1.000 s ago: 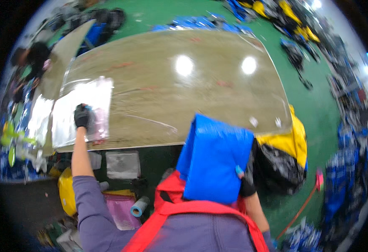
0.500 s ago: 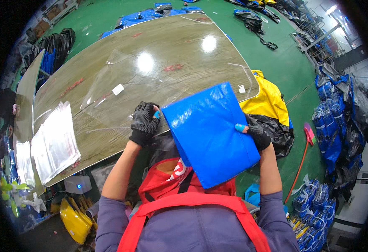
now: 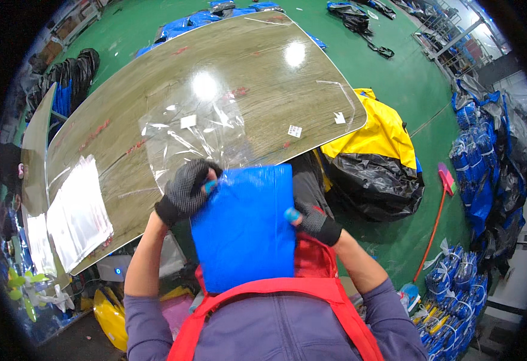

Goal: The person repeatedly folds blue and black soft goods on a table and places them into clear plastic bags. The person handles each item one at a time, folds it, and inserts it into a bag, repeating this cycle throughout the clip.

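Observation:
A folded blue plastic tarp (image 3: 245, 234) hangs between my hands, in front of my red apron. My right hand (image 3: 317, 224), in a dark glove with bare fingertips, grips its right edge with the thumb on the near face. My left hand (image 3: 190, 191), in a matching glove, is closed at the tarp's upper left corner, on the near edge of a clear plastic bag (image 3: 227, 129). Its fingertips are partly hidden, so whether they also pinch the tarp is unclear. The bag lies crinkled on the wood-patterned table (image 3: 275, 66), with a white label on it.
A stack of clear bags (image 3: 81, 213) lies at the table's left. Beyond its right corner sits a yellow and black bundle (image 3: 375, 150). A red-handled broom (image 3: 435, 231) lies on the green floor (image 3: 390, 90). Tied blue bundles (image 3: 450, 295) fill the right side.
The tarp has moved left and turned more upright, my right hand with it. My left hand has come down and left to the tarp's corner. The clear bag has shifted and crinkled.

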`<action>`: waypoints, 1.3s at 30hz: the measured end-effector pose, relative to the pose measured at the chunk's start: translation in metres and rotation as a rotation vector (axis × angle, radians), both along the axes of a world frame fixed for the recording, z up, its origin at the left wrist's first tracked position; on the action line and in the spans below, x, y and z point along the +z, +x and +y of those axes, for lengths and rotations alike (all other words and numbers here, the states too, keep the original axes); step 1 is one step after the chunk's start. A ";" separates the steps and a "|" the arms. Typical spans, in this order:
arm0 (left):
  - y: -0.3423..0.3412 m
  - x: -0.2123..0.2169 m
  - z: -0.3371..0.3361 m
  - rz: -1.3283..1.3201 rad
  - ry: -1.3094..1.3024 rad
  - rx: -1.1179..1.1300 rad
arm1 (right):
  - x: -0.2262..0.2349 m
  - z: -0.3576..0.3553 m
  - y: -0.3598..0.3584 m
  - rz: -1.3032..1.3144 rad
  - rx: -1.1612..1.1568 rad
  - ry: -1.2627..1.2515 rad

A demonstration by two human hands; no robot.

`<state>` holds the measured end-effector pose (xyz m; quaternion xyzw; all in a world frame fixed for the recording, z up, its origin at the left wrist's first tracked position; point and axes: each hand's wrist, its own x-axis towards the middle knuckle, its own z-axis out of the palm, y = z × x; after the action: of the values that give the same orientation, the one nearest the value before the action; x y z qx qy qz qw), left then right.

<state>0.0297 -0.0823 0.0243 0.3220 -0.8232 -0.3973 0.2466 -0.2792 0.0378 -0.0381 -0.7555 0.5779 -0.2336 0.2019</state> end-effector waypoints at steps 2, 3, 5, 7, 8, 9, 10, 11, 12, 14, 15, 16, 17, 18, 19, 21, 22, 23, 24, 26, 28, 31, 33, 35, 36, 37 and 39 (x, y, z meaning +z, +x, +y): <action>0.006 0.006 0.008 0.035 -0.142 -0.050 | -0.010 -0.023 -0.003 -0.589 -0.095 0.250; 0.007 0.008 0.011 0.008 -0.098 -0.021 | -0.011 -0.037 -0.006 -1.005 -0.205 0.407; 0.005 0.010 0.017 -0.041 -0.056 0.011 | -0.005 -0.066 -0.008 -1.142 -0.164 0.627; 0.002 0.011 0.021 -0.066 -0.167 0.049 | 0.006 -0.091 -0.005 -1.304 0.020 0.872; 0.001 0.011 0.023 -0.062 -0.219 0.061 | 0.011 -0.103 -0.002 -1.104 -0.062 0.954; 0.000 0.011 0.025 -0.054 -0.278 0.086 | 0.015 -0.110 0.002 -0.913 -0.093 1.018; 0.000 0.011 0.028 -0.098 -0.254 0.089 | 0.017 -0.118 0.007 -0.773 -0.054 1.045; 0.001 0.011 0.030 -0.116 -0.268 0.102 | 0.018 -0.121 0.010 -0.759 0.029 0.949; 0.001 0.011 0.034 -0.136 -0.284 0.109 | 0.016 -0.125 0.014 -0.800 0.173 0.813; 0.002 0.010 0.040 -0.210 -0.349 0.137 | 0.009 -0.122 0.014 -0.755 0.203 0.589; 0.003 0.008 0.044 -0.264 -0.390 0.162 | 0.004 -0.121 0.011 -0.725 0.209 0.476; 0.002 0.007 0.048 -0.317 -0.429 0.189 | 0.001 -0.113 0.005 -0.661 0.075 0.411; 0.002 0.005 0.051 -0.338 -0.431 0.214 | -0.002 -0.111 0.000 -0.575 -0.107 0.348; 0.001 0.003 0.054 -0.358 -0.431 0.241 | -0.002 -0.104 -0.009 -0.730 -0.191 0.372; 0.001 0.002 0.057 -0.376 -0.433 0.270 | -0.003 -0.101 -0.014 -0.830 -0.168 0.362; -0.002 0.000 0.058 -0.392 -0.447 0.221 | 0.003 -0.100 -0.021 -1.003 -0.139 0.370; -0.002 0.000 0.057 -0.403 -0.452 0.188 | 0.008 -0.109 -0.024 -0.761 -0.154 0.413; -0.003 0.000 0.057 -0.399 -0.446 0.163 | 0.012 -0.115 -0.021 -0.722 -0.056 0.327; -0.004 0.000 0.056 -0.397 -0.441 0.141 | 0.016 -0.128 -0.015 -0.657 -0.078 0.476; -0.004 0.002 0.054 -0.402 -0.435 0.116 | 0.022 -0.151 0.003 -0.587 0.085 0.654; -0.003 0.004 0.055 -0.419 -0.426 0.126 | 0.023 -0.167 0.021 -0.474 0.276 0.675; 0.001 0.003 0.061 -0.432 -0.442 0.171 | 0.019 -0.169 0.031 -0.306 0.486 0.548; 0.003 0.000 0.065 -0.464 -0.407 0.258 | 0.015 -0.159 0.021 -0.426 0.395 0.507; 0.004 -0.006 0.068 -0.485 -0.396 0.300 | 0.013 -0.147 -0.002 -0.284 0.279 0.366; 0.005 -0.009 0.068 -0.480 -0.420 0.290 | 0.012 -0.141 -0.011 -0.512 0.239 0.486; 0.004 -0.012 0.068 -0.490 -0.434 0.288 | 0.011 -0.136 -0.020 -0.742 0.192 0.598; 0.003 -0.016 0.066 -0.513 -0.463 0.283 | 0.012 -0.122 -0.031 -1.271 0.122 0.784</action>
<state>0.0323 -0.0166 0.0079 0.4575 -0.8735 -0.0689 0.1514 -0.3100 -0.0838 -0.0266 -0.3780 0.3480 -0.3904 0.7639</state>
